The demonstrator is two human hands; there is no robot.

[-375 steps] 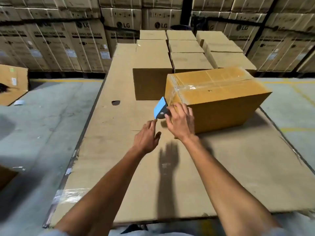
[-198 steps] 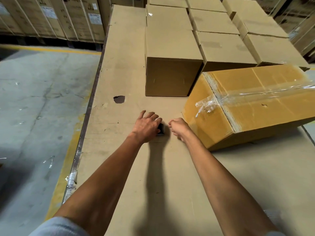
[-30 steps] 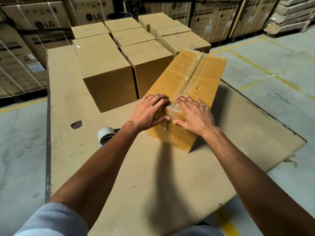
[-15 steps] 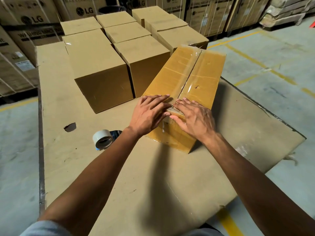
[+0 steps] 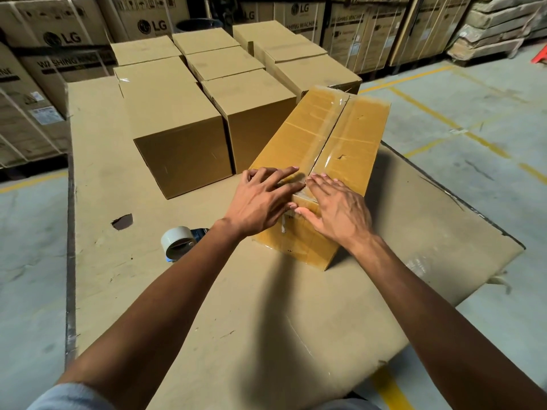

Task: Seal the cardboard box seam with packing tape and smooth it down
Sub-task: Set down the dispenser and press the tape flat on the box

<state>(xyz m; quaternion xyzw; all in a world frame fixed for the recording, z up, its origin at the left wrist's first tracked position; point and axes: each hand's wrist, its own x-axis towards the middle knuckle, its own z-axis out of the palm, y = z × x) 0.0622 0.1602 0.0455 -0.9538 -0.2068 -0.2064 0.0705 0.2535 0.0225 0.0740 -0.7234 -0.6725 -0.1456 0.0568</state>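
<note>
The long yellowish-brown cardboard box (image 5: 322,149) lies on the cardboard-covered worktable (image 5: 124,179), its clear-taped centre seam (image 5: 328,137) running away from the person. The left hand (image 5: 260,199) and right hand (image 5: 334,208) press flat and open-fingered on its near end, gripping nothing. The stiff panels should take firm pressure, though slick tape wrinkles easily, so press either side of the seam.

The near end of the box's (image 5: 349,137) taped seam is covered by the left hand (image 5: 260,202) and right hand (image 5: 337,211). The tape dispenser (image 5: 180,242) is partly hidden behind the left forearm. The stacked cartons (image 5: 59,39) are cut off at the frame's upper edge.
</note>
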